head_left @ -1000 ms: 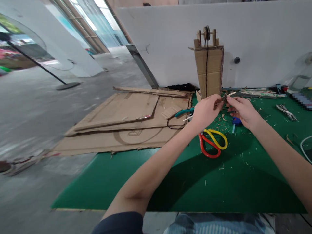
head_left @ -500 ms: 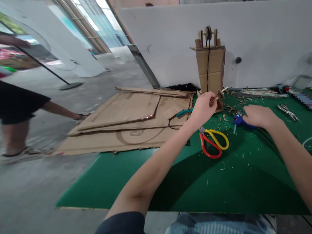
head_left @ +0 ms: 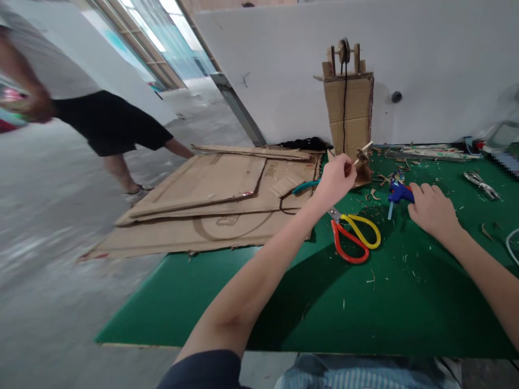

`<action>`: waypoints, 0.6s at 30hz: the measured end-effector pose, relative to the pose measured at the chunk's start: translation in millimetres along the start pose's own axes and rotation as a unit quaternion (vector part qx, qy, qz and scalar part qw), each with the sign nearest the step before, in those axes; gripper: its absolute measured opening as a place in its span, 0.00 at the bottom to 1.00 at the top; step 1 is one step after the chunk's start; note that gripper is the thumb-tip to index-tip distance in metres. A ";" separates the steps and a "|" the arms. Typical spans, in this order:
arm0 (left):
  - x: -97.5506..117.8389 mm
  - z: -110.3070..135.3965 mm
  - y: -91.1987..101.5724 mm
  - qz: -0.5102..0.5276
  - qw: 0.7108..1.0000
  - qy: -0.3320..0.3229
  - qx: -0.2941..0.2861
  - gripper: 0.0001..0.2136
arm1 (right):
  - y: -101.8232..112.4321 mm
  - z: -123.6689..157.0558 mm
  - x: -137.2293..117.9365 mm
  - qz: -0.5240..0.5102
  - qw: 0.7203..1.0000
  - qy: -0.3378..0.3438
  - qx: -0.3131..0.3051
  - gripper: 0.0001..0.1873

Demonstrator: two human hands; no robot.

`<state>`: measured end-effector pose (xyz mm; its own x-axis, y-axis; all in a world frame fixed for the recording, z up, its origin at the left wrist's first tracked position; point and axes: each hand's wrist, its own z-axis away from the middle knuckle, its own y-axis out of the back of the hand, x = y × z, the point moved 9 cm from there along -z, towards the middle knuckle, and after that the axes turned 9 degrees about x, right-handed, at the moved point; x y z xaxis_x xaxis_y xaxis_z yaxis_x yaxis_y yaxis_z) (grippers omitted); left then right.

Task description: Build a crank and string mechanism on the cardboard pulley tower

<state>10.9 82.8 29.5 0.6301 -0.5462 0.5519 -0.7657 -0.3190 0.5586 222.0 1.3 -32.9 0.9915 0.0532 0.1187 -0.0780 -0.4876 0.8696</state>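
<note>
Cardboard tower (head_left: pixel 351 116) stands built on the green table (head_left: pixel 365 308), the left hand (head_left: pixel 335 181) pinches a small stick (head_left: pixel 362 154) near its foot, and the right hand (head_left: pixel 432 208) curls on the blue glue gun (head_left: pixel 398 192), grip unclear, so gluing seems not yet begun.

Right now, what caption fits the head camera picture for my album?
Left hand pinches a thin stick; right hand touches a blue glue gun.

- I see the left hand (head_left: pixel 338 177) pinching a thin wooden stick (head_left: pixel 367 146) just in front of the cardboard tower (head_left: pixel 351 113).
- The right hand (head_left: pixel 432 208) touches the blue glue gun (head_left: pixel 398 193); grip unclear.
- Red-and-yellow scissors (head_left: pixel 357 236) lie between them on the green mat (head_left: pixel 284 302).
</note>
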 end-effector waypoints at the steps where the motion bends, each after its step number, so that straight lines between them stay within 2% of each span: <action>1: -1.5 -0.5 -0.2 -0.004 1.000 -0.002 -0.001 0.04 | 4.5 -0.3 0.2 -0.046 0.998 0.000 0.030 0.23; 4: -7.1 -1.3 -3.1 -0.013 1.000 0.001 -0.008 0.04 | 12.9 2.5 -4.2 -0.196 0.976 0.021 0.097 0.21; 8: -10.7 0.4 -11.4 -0.023 0.999 0.001 -0.036 0.03 | 2.5 8.4 -13.4 -0.323 0.941 0.041 0.093 0.20; 12: -6.8 5.7 -22.0 -0.031 0.996 -0.014 -0.079 0.03 | -15.1 8.9 -12.7 -0.349 0.933 0.000 0.085 0.17; 18: 1.6 13.8 -31.3 -0.031 0.992 -0.040 -0.112 0.04 | -29.4 7.5 -12.8 -0.358 0.931 -0.014 0.072 0.14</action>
<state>34.1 81.2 4.4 0.6556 -0.5936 0.4667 -0.6724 -0.1778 0.7185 212.5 8.4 -63.6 0.7869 0.3872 -0.4804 0.6160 -0.4477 0.6482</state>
